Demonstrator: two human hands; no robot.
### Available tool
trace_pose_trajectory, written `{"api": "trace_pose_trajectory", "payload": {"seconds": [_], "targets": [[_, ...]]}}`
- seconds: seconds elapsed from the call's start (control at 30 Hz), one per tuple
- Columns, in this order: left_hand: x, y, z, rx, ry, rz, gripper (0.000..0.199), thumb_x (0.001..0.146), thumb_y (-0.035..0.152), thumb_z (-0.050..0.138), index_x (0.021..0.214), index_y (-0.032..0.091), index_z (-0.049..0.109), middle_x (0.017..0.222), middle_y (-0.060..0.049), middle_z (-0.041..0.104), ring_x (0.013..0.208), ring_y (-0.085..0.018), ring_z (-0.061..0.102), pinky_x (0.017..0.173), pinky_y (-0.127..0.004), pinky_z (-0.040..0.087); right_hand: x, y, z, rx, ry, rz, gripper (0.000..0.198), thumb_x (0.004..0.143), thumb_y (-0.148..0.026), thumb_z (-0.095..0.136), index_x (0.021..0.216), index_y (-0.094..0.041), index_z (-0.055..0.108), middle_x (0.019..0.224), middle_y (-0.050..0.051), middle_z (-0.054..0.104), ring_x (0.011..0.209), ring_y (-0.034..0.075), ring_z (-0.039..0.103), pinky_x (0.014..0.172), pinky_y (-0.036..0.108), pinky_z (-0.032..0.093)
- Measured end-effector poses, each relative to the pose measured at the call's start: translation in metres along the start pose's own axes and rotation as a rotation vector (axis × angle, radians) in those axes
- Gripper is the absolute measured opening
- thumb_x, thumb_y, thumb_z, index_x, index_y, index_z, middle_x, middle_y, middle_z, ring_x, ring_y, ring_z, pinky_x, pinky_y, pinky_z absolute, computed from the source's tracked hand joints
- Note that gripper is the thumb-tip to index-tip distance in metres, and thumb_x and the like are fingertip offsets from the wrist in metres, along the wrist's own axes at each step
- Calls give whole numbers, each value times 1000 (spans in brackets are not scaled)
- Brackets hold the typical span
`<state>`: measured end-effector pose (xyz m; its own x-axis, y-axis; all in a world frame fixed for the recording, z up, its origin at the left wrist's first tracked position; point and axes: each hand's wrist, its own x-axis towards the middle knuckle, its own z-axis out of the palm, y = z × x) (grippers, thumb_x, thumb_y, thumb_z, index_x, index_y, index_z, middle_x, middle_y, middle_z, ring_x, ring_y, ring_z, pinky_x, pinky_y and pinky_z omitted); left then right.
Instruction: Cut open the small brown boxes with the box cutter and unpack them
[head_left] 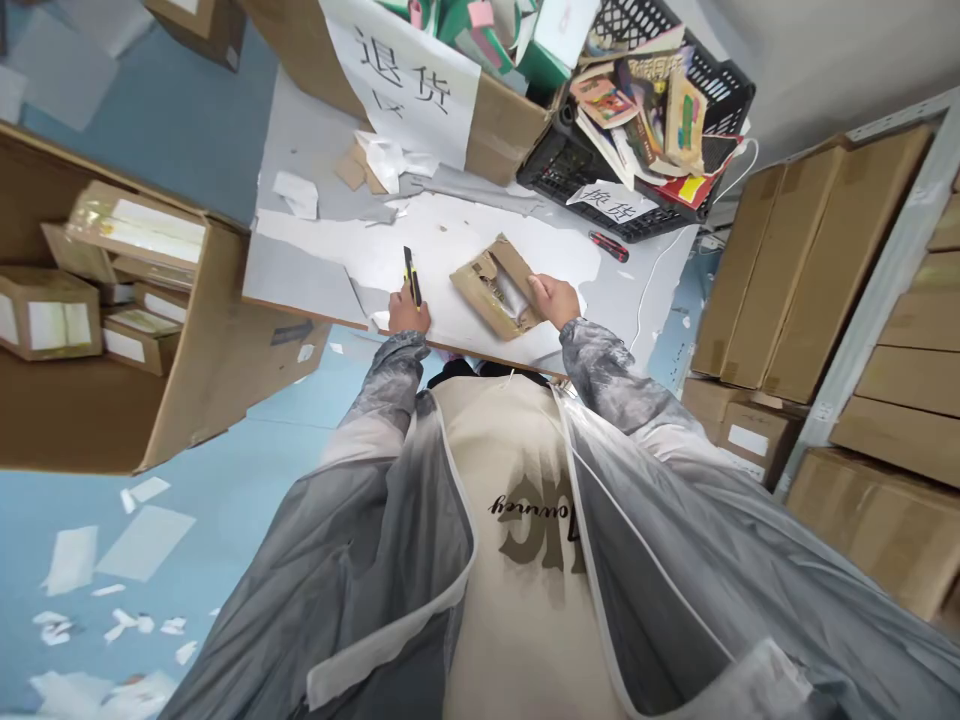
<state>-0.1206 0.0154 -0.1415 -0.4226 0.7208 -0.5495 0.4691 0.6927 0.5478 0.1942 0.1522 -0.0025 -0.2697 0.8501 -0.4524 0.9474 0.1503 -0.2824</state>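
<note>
On the white table point(300, 260) lies a small brown cardboard box point(474, 290) with a torn opening in its top and shiny tape on it. My right hand point(556, 300) grips its right edge, thumb on the upper side. A black and yellow utility knife point(411, 272) is in my left hand point(409, 313), which is closed around its handle near the table's front edge. The knife points away from me, apart from the box. What lies inside the box I cannot make out clearly.
A large carton point(225, 340) holding several small boxes stands at left. Behind the table's work area are a carton with a paper sign point(405, 90) and a black crate point(630, 220) of books. A red and black tool point(608, 246) lies at right, near a white cable.
</note>
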Motion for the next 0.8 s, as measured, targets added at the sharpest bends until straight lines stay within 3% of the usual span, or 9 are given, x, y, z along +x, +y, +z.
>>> {"api": "trace_pose_trajectory", "payload": {"seconds": [0.1, 0.2, 0.27, 0.37, 0.53, 0.67, 0.73, 0.8], "targets": [[-4, 30, 3, 57, 76, -25, 79, 112, 41, 69, 184, 8, 57, 182, -37, 53, 173, -54, 50, 145, -74, 40, -20, -4, 9, 33, -3, 89, 61, 136, -53, 37, 139, -23, 90, 138, 12, 92, 126, 30, 81, 101, 32, 55], [-27, 71, 16, 9, 152, 16, 85, 119, 50, 65, 191, 7, 46, 188, -36, 48, 180, -50, 44, 149, -67, 37, -38, -12, 17, 50, -17, 123, 55, 136, -47, 40, 145, -25, 89, 144, 11, 91, 129, 29, 81, 103, 32, 55], [-46, 99, 27, -27, 84, 25, 103, 116, 55, 72, 195, 1, 34, 186, -37, 51, 179, -46, 49, 149, -56, 41, -49, -18, 22, 59, -20, 126, 52, 136, -43, 42, 150, -26, 88, 146, 10, 91, 130, 29, 82, 104, 30, 54], [-68, 129, 41, 13, -65, -28, 121, 110, 52, 81, 199, -2, 18, 183, -38, 57, 167, -46, 64, 138, -52, 55, -61, -27, 32, 55, -26, 142, 51, 135, -42, 42, 149, -25, 89, 144, 11, 91, 127, 30, 84, 102, 31, 53], [-72, 139, 40, 241, -197, 46, 91, 112, 44, 74, 194, 12, 49, 156, -27, 83, 154, -46, 76, 129, -53, 60, -74, -25, 46, 28, 54, 205, 55, 134, -41, 39, 144, -19, 89, 136, 17, 92, 126, 32, 84, 102, 32, 55], [-69, 140, 35, 326, -164, 20, 93, 113, 38, 71, 197, 11, 41, 149, -25, 87, 148, -43, 80, 123, -49, 61, -77, -13, 53, 63, -3, 253, 56, 132, -47, 49, 176, -19, 70, 146, 19, 89, 130, 33, 84, 106, 35, 59], [-71, 145, 37, 372, -133, -25, 90, 117, 44, 66, 197, 12, 40, 148, -27, 87, 144, -44, 82, 119, -50, 62, -78, -8, 56, 92, -68, 235, 61, 129, -57, 60, 179, -23, 67, 146, 16, 90, 132, 33, 85, 108, 35, 61], [-73, 151, 42, 443, -119, -22, 81, 123, 52, 55, 193, 11, 48, 147, -32, 85, 142, -46, 83, 117, -53, 63, -80, -5, 59, 121, -102, 204, 61, 125, -64, 67, 173, -27, 75, 144, 14, 91, 134, 34, 85, 110, 36, 62]]}}
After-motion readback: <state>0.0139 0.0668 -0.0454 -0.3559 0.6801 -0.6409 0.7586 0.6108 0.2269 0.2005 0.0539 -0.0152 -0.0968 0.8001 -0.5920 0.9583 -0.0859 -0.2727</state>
